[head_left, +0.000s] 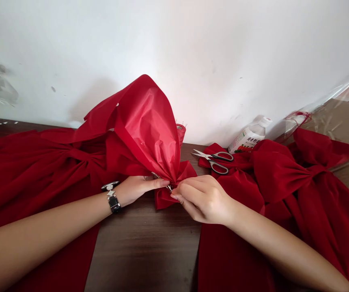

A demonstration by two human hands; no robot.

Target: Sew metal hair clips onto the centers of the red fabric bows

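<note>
A piece of red fabric (150, 125) stands up from the table, pleated tightly together at its lower right. My left hand (138, 187), with a bracelet watch on the wrist, is closed on these gathers, its thumb lying along them. Under that thumb runs a thin, shiny metal piece (155, 175); its kind is too small to tell. My right hand (206, 198) is closed in a pinch at the metal piece's lower end, right against the gathers. Its fingertips partly hide what they hold.
Red fabric bows (287, 170) lie at right, with more red cloth (40, 170) at left. Open scissors (214, 158) rest on cloth beside a white-labelled bottle (250, 134). Behind the fabric stands a red spool (181, 133) with pins or needles. A white wall backs the brown table (144, 247).
</note>
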